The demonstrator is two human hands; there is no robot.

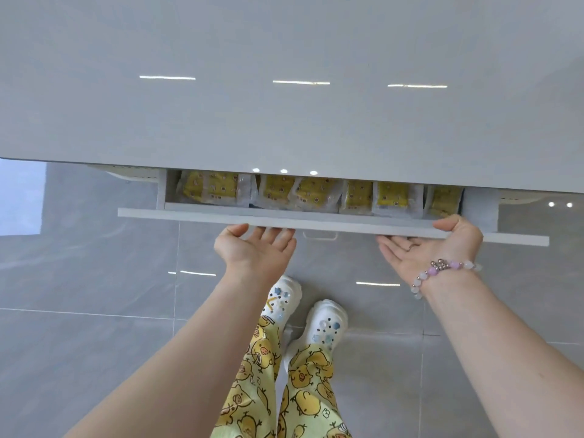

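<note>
A white drawer (pixel 331 221) stands a little way out from under a glossy grey countertop (pixel 284 121). Several yellow packets in clear wrap (pixel 316 194) stand in a row inside it. My left hand (pixel 256 251) is palm up, its straight fingers touching the lower edge of the drawer front left of the middle. My right hand (pixel 433 248), with a bead bracelet at the wrist, holds the front near its right end, thumb over the top edge and fingers underneath. A small clear handle (pixel 319 236) shows between the two hands.
Grey floor tiles (pixel 94 279) lie below the drawer. My feet in white clogs (pixel 284 298) stand just under it, with yellow patterned trousers (pixel 303 384) above them. The countertop overhangs most of the drawer's inside.
</note>
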